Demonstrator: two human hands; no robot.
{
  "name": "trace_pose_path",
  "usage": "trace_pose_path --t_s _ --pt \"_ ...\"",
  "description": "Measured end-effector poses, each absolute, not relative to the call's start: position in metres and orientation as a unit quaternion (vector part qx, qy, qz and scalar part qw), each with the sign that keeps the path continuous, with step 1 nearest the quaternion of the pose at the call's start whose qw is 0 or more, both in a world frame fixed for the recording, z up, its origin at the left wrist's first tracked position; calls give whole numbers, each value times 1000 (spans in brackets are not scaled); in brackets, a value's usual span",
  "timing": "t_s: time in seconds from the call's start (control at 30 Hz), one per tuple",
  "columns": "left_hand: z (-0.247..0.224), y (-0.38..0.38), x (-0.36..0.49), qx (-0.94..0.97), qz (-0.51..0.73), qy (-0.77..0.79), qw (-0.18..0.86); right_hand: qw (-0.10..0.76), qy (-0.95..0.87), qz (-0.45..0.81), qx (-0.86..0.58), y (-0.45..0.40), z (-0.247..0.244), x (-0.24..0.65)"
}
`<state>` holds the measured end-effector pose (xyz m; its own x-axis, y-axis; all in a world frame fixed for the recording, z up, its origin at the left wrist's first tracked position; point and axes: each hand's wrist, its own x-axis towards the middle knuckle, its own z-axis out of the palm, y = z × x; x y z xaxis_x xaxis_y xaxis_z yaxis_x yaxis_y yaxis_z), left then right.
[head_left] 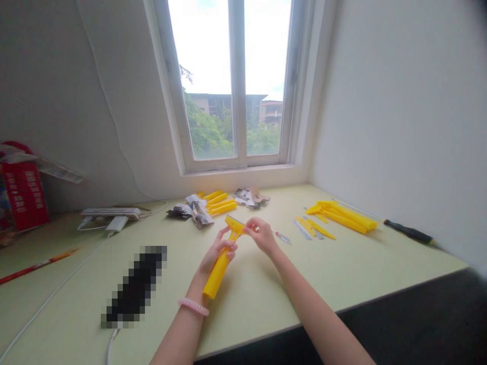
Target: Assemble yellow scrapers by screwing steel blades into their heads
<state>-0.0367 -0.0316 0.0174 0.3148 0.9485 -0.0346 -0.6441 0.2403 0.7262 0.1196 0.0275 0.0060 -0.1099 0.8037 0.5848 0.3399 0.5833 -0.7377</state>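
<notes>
Yellow plastic scraper [222, 268] sat mid-desk, gripped above the pale green desk [247, 314]. Hands together on it: left hand [218, 248] clamped round the handle, right hand [262, 235] pinching the head. Yellow handles [342, 217] lay heaped at 2 o'clock; foil packets [196, 210] at 12 o'clock.

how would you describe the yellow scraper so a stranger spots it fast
On the green desk below the window, the left hand grips a yellow plastic scraper by its handle and the right hand pinches its wide head. The other yellow pieces lie loose behind.
</notes>
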Motion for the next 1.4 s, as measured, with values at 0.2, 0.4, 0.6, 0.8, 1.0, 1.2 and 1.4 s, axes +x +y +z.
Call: trace_pose_path --t_s 0.2,0.4,0.6,0.8,1.0,1.2,1.4 --pt "16 -31 -37 298 534 245 752 508 -701 253 -432 29 4 118" --pt "12 -27 -39 269 552 247 750 508 -687 229 -467 36 2 127" --pt "11 -23 -40 261 563 257 740 442 -686 47 -576 46 -1 187" --pt "12 -24 -40 253 578 267 728 366 -702 16 -610 32 -8 234" --pt "12 -25 -40 265 574 273 725 320 -714 24 -623 27 -14 226" --pt "13 -26 -40 274 571 282 721 441 -666 69 -597 27 -5 220" --pt "12 -26 -38 284 568 292 715 584 -679 15 -446 5 7 196"
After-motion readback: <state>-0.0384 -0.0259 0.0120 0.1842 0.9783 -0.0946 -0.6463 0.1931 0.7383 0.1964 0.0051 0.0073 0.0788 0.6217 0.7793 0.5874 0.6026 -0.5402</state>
